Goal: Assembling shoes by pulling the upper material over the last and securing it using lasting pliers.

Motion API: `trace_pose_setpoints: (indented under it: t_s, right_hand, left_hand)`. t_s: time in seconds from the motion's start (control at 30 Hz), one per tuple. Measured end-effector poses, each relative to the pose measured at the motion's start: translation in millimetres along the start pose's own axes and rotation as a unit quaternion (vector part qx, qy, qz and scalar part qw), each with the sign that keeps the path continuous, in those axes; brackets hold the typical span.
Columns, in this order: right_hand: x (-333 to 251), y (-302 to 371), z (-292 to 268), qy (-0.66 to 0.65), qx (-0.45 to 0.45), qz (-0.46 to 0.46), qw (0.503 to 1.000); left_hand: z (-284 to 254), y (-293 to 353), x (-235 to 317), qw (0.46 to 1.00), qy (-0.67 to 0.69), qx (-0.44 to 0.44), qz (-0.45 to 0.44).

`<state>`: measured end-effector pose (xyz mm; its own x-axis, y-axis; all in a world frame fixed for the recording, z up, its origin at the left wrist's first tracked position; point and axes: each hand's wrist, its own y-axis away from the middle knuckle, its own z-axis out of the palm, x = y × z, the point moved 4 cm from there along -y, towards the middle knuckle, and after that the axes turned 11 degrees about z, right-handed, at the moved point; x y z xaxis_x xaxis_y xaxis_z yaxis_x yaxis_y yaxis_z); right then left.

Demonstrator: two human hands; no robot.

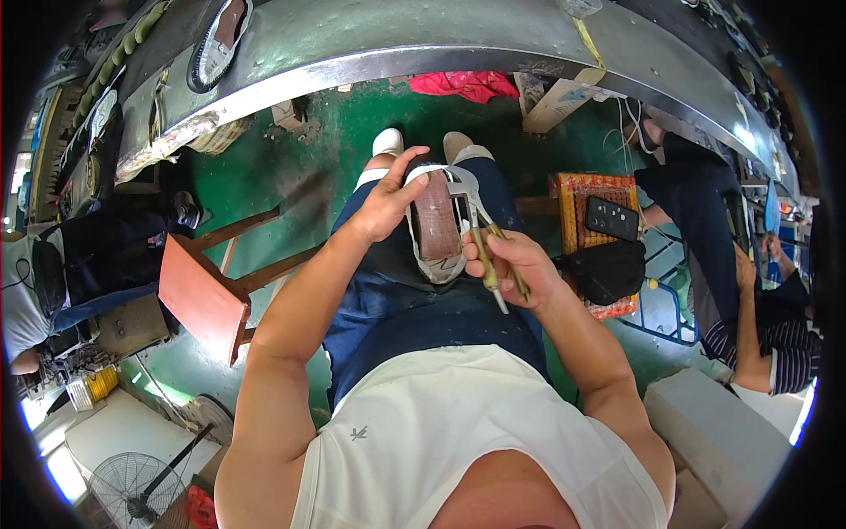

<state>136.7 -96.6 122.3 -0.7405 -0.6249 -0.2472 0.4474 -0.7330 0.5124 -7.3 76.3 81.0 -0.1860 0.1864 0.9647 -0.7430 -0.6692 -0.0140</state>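
A half-made shoe [438, 225], with a brown sole face turned up and a pale edge round it, rests over my lap. My left hand [388, 201] is closed on its left side near the far end, thumb along the rim. In my right hand [520, 264] are pliers [484, 256] with brass-coloured handles, gripped between thumb and fingers. The pliers' head reaches the shoe's right edge, where a pale strip stands away from the sole. Whether the jaws bite on that strip is too small to tell.
A metal bench [423, 33] curves across the far side, bearing another shoe [218, 44]. A red-topped stool [207, 286] stands left. At right, a beaded seat [573, 212] holds a black device [612, 219] and a black pouch [604, 271]. Co-workers sit on both sides; a fan [137, 489] stands lower left.
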Motion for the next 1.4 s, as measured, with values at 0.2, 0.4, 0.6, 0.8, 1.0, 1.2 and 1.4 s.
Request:
trace_pose_setpoints:
  t_s: [0.2, 0.4, 0.6, 0.8, 1.0, 1.2, 1.4]
  right_hand:
    - [-26.1, 1.2, -16.7, 0.538, 0.214, -0.038, 0.814]
    - [-47.1, 6.4, -19.3, 0.333, 0.131, 0.073, 0.931]
    - [-41.8, -1.1, -30.9, 0.348, 0.127, 0.068, 0.926]
    - [-39.0, -18.7, -28.3, 0.245, 0.119, 0.067, 0.96]
    - [-47.9, -35.1, -52.3, 0.727, 0.309, -0.197, 0.581]
    - [-52.7, -1.3, -32.9, 0.61, 0.221, -0.063, 0.759]
    - [-28.2, 35.8, -20.9, 0.551, 0.279, -0.284, 0.734]
  left_hand:
    - [6.1, -4.1, -15.2, 0.999, -0.028, 0.004, -0.044]
    - [6.2, -10.7, -2.6, 0.98, -0.186, -0.001, -0.069]
    - [4.5, -14.9, -19.3, 0.989, -0.091, 0.032, -0.108]
    - [3.8, -18.1, -15.7, 0.987, -0.09, 0.027, -0.131]
    - [-9.1, -26.5, -33.8, 0.996, -0.038, 0.027, -0.074]
    - [-10.6, -16.0, -22.6, 0.999, -0.019, 0.032, -0.024]
    - [47.1, 32.1, 50.1, 0.944, -0.268, -0.049, 0.185]
